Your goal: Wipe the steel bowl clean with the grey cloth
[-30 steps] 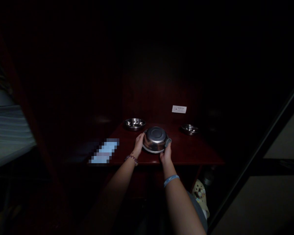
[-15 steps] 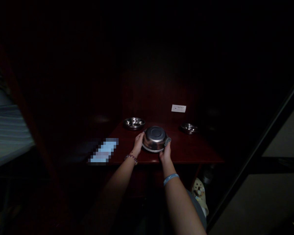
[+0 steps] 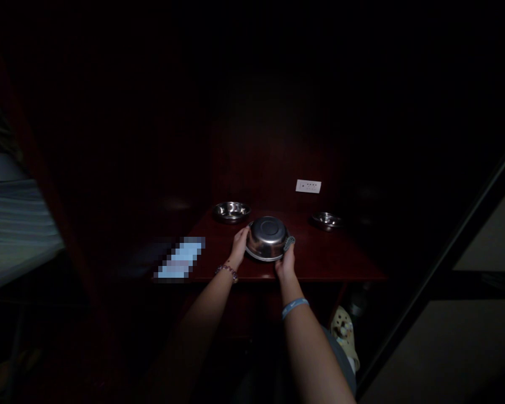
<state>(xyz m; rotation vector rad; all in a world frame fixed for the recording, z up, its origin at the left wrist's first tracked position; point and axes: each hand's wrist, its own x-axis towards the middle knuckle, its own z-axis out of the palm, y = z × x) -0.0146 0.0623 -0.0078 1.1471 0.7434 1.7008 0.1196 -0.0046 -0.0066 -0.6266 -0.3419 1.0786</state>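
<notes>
Between my hands is a shiny metal bowl (image 3: 267,238), turned with its base toward me and its rim downward. My left hand (image 3: 239,247) grips its left side. At the right side, my right hand (image 3: 287,261) holds the bowl along with a bunched grey cloth (image 3: 289,243), which is pressed against the metal. The fingertips of both hands are partly hidden by the bowl. Behind it on the dark red desk (image 3: 320,264), a second metal bowl (image 3: 231,212) stands upright at the back left, and a third metal bowl (image 3: 326,220) at the back right.
A white socket panel (image 3: 308,186) is set in the back wall. Toward the desk's left edge lies a bright, pixelated flat object (image 3: 180,259). Below the desk on the right is a cream clog (image 3: 344,334). Pale layered bedding (image 3: 17,230) shows at far left.
Almost nothing differs. The whole view has shifted slightly, and both hands stay on the bowl.
</notes>
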